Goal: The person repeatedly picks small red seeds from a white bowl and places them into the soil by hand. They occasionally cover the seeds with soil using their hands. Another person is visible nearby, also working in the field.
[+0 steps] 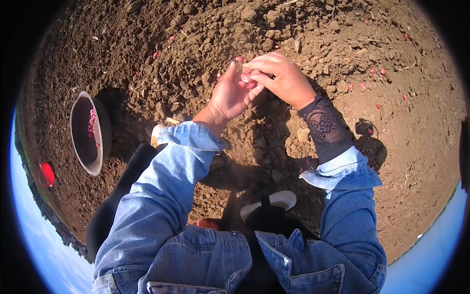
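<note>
My left hand (231, 93) is turned palm up above the loose soil, cupped around several pink-skinned garlic cloves (246, 84). Over that palm, my right hand (281, 75) reaches in from the right, its thumb and fingertips closed on a clove (245, 78). The right fingers partly hide what lies in the palm. Just past the left thumb tip shows another pink clove (239, 58); whether it rests on the soil is unclear. Both forearms are in rolled denim sleeves, with black lace at the right wrist.
A deep basin (102, 147) with many cloves inside stands tilted on the left. Farther out lies a red container (47, 174). Scattered cloves (362, 86) dot the smoother soil at right. Clods (220, 29) cover the ground ahead. A light-edged shoe (282, 200) is below me.
</note>
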Demonstrator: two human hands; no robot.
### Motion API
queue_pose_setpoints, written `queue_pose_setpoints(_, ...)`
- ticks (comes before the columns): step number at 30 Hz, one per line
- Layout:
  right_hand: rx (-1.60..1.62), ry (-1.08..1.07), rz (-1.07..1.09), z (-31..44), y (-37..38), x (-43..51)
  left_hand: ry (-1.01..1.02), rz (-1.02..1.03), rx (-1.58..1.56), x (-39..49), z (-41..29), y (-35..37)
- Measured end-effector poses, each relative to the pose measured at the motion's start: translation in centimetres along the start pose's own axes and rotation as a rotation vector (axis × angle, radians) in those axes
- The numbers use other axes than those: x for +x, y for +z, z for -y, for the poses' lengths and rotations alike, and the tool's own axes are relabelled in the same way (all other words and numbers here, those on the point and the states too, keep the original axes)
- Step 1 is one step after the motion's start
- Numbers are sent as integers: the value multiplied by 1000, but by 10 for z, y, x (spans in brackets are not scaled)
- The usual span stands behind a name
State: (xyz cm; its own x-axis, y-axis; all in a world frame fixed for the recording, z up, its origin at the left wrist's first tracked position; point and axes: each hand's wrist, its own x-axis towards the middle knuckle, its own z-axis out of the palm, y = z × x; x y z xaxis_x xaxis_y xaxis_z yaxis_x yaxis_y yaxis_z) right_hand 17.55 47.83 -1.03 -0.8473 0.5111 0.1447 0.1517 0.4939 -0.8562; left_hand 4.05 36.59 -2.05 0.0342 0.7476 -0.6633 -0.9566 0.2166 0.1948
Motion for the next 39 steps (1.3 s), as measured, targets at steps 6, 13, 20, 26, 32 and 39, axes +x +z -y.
queue_pose_setpoints(6, -189, 7, 118, 19, 7, -9, -69, 67, 53, -2, 8, 6)
queue_pose_setpoints(13, -1, 676, -322, -96, -62, 13, -74, -164, 137, 15, 15, -12)
queue_pose_setpoints(20, -597, 623, 175, -192, -87, 56, -57, -164, 133, 19, 13, -23)
queue_pose_setpoints(26, -817, 562, 311, -207, -72, 85, -91, -182, 72, 16, 9, -22)
queue_pose_setpoints(32, -1071, 474, 180, -202, -55, 89, -103, -190, 76, 18, 7, -29)
queue_pose_setpoints(39, -1017, 444, 122, -153, -30, 82, -104, -178, -62, 17, 4, -19)
